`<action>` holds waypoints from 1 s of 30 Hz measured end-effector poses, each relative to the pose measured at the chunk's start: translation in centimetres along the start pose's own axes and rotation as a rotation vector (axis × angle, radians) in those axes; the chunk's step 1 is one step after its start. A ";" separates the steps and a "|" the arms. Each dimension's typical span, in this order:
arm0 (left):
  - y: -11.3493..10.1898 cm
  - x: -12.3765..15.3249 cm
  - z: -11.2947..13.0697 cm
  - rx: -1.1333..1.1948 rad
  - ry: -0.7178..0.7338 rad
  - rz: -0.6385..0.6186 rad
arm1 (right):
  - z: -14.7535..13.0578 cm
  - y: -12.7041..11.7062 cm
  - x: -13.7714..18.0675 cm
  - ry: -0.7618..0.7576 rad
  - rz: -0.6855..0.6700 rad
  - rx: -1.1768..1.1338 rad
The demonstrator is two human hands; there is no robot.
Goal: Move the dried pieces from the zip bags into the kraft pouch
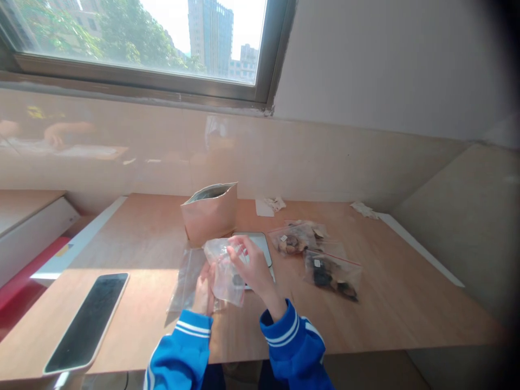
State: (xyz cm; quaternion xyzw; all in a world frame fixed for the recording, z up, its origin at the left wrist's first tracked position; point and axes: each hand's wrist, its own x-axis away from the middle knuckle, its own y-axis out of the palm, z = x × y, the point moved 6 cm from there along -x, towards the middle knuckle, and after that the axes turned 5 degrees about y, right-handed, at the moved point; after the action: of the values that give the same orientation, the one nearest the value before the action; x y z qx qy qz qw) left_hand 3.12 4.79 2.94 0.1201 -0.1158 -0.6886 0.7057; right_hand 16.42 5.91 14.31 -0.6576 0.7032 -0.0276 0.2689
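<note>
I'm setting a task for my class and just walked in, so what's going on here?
A person in blue sleeves holds a clear plastic bag between the left hand and the right hand, above a wooden table. An open brown paper bag stands behind it. Filled clear bags lie to the right, and a phone lies to the left.

indoor workspace, kind unclear | wood-topped desk | window | glossy wall

Bright daylight thru window, sky overexp., refl. on wall, R edge dark/blurry
</note>
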 end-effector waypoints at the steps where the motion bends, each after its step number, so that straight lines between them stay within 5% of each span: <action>1: 0.0 0.1 -0.2 0.003 -0.023 0.004 | 0.8 -0.4 0.3 0.059 0.017 -0.032; 5: 0.5 0.5 0.8 -0.108 -0.045 -0.075 | 3.1 -2.8 0.8 0.199 0.129 -0.207; 11: 1.7 1.2 4.7 -0.243 0.096 -0.102 | 3.3 -4.5 1.5 0.200 0.248 -0.245; 18: 1.0 1.1 6.7 -0.313 0.128 0.226 | 3.1 -2.4 2.6 0.193 0.166 -0.245; 22: 1.1 1.0 7.2 -0.292 0.132 0.264 | 4.2 -2.1 3.1 0.262 0.118 -0.316; 25: 1.2 0.9 7.3 -0.294 0.129 0.289 | 5.5 -1.8 3.9 0.353 -0.006 -0.402; 30: 0.2 0.5 7.6 -0.478 0.189 0.412 | 6.8 0.8 7.1 0.532 -0.502 -0.611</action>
State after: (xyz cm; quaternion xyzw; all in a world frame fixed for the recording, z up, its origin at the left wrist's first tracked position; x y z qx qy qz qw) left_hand 0.82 4.17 10.21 -0.0117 0.0931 -0.5250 0.8459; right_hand 18.57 1.48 5.79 -0.8262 0.5429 -0.0511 -0.1413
